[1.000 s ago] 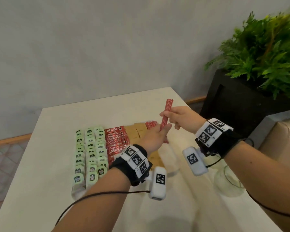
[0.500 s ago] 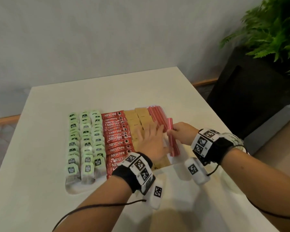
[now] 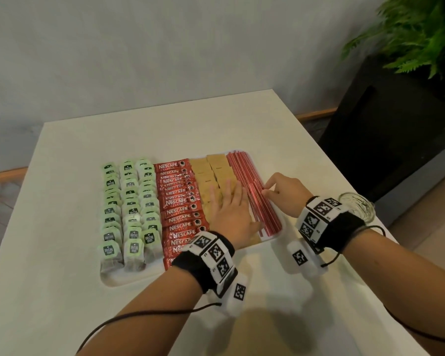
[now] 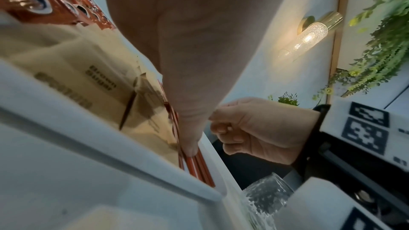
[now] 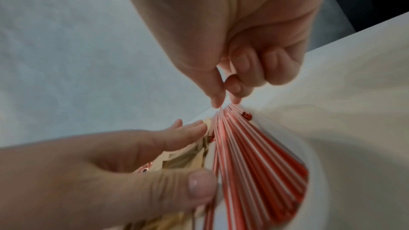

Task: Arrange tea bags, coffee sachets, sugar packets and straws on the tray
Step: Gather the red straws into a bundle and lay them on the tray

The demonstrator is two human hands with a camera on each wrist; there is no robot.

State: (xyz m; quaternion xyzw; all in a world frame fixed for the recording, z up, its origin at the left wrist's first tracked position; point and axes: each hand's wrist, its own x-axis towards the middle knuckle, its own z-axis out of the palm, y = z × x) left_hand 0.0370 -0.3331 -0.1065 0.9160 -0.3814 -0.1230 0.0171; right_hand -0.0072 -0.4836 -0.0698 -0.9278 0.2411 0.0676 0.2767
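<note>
A white tray holds rows of green tea bags, red coffee sachets, brown sugar packets and, at its right end, red straws. My left hand lies flat on the sugar packets, fingers straight, with its thumb against the straws. My right hand is at the tray's right rim. Its thumb and index tips pinch the outer straws and its other fingers are curled. The left hand hides some of the sugar packets.
A clear glass stands on the white table just right of my right wrist. A black planter with a fern is beyond the table's right edge. A grey wall is behind.
My right hand brought the straw bundle down from upright above the tray to lie flat at its right end. My left hand moved flat onto the sugar packets.
</note>
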